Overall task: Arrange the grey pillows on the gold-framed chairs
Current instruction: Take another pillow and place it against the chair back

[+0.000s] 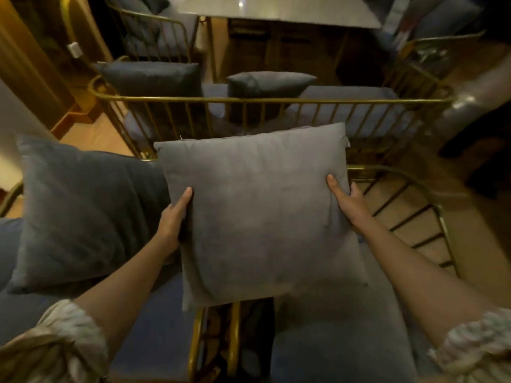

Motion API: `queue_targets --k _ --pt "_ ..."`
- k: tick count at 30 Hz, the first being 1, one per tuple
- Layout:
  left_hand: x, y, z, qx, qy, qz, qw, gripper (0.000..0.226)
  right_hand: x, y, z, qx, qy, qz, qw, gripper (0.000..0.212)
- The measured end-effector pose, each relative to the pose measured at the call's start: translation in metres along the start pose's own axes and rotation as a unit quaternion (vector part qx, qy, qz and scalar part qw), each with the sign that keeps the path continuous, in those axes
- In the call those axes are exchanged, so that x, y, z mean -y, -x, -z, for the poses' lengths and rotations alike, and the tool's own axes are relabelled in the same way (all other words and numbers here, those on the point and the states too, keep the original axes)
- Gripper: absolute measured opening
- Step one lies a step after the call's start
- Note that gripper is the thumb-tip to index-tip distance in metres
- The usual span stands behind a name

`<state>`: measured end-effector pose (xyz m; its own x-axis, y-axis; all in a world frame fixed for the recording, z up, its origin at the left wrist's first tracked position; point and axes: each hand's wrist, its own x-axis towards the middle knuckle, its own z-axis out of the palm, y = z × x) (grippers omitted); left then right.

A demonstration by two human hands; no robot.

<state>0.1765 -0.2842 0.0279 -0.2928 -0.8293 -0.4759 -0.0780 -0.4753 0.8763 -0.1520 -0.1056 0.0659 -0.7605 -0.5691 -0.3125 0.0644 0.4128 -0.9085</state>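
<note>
I hold a square grey pillow (260, 214) by both side edges, upright in front of me. My left hand (174, 219) grips its left edge and my right hand (349, 203) grips its right edge. The pillow hangs over the gap between two near gold-framed chairs, mostly above the right chair's seat (340, 335). A darker grey pillow (83, 214) leans on the left near chair. Behind the gold rail (276, 100) a bench seat carries two more grey pillows, one upright (154, 78) and one lying (271, 82).
The right near chair's gold barred backrest (409, 217) curves away on the right. A grey table top (276, 9) stands at the back, with another gold-framed chair (154, 37) at its left. Wooden floor shows at the left and right.
</note>
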Motion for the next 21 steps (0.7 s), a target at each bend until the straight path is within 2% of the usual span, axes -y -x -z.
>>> queue_targets --k 2,5,8,9,12,14,17,19,21 --pt "0.006 -0.004 -0.032 0.021 -0.004 -0.003 1.0 0.103 -0.011 -0.003 0.034 -0.014 -0.004 -0.015 1.0 0.112" --pt "0.026 -0.007 -0.104 0.065 -0.031 0.021 0.997 0.102 -0.034 -0.015 0.103 -0.048 0.004 -0.05 0.998 0.124" --pt "0.052 -0.001 -0.159 0.091 -0.049 0.055 0.993 0.102 -0.067 -0.034 0.158 -0.042 -0.003 -0.09 0.995 0.134" --pt "0.063 -0.002 -0.173 0.091 -0.055 0.071 0.992 0.105 -0.076 -0.041 0.173 -0.033 -0.001 -0.106 0.994 0.132" --pt "0.096 0.002 -0.199 0.088 -0.067 0.104 0.988 0.102 -0.107 -0.059 0.201 -0.014 -0.006 -0.129 0.992 0.088" --pt "0.118 0.006 -0.211 0.063 -0.084 0.123 0.987 0.093 -0.127 -0.07 0.211 0.009 0.001 -0.131 0.991 0.07" --pt "0.141 0.006 -0.218 0.006 -0.108 0.131 0.986 0.076 -0.149 -0.078 0.211 0.065 0.042 -0.132 0.988 0.07" --pt "0.148 0.003 -0.221 -0.019 -0.138 0.123 0.983 0.077 -0.16 -0.083 0.208 0.08 0.082 -0.12 0.986 0.075" --pt "0.15 0.003 -0.225 -0.011 -0.161 0.116 0.98 0.079 -0.167 -0.086 0.205 0.086 0.121 -0.11 0.983 0.078"
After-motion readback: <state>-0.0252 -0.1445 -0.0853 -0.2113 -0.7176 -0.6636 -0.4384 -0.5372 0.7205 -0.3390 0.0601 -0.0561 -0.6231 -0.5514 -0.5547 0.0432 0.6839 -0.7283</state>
